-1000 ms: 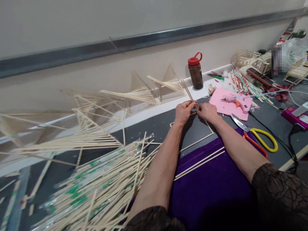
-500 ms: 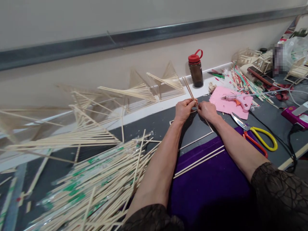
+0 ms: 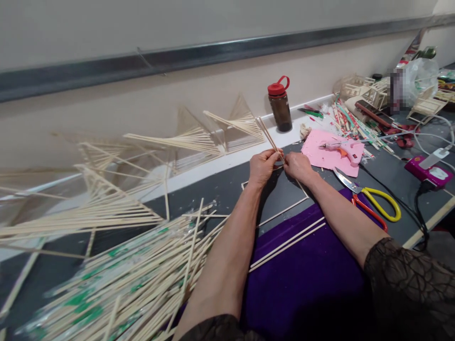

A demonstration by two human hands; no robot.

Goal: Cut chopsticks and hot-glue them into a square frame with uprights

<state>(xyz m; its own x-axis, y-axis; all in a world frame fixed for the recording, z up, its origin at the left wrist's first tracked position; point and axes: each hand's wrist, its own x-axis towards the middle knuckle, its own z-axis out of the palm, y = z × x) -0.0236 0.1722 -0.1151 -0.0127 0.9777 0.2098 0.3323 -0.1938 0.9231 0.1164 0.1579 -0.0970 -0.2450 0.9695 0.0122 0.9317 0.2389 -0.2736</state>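
My left hand [image 3: 263, 166] pinches a couple of thin wooden sticks [image 3: 267, 134], like chopsticks, which slant up toward the wall. Close against it, my right hand [image 3: 297, 166] is closed at the lower part of these sticks; its fingertips are partly hidden. Beneath both hands lies a flat frame of joined sticks [image 3: 284, 211] on the dark table, its far side partly covered by the hands. Two loose sticks [image 3: 287, 245] rest on the purple cloth [image 3: 298, 279] between my forearms.
Many sticks in green-printed plastic [image 3: 135, 270] lie at left. Fan-shaped stick structures [image 3: 117, 203] stand along the wall. A red-capped bottle [image 3: 280, 106] is behind my hands. To the right are a glue gun [image 3: 346, 150] on pink foam [image 3: 313, 154], scissors [image 3: 380, 203] and a purple power strip [image 3: 428, 171].
The view has turned slightly to the right, so things sit further left in the picture. Both hands keep their hold at nearly the same spot over the frame.
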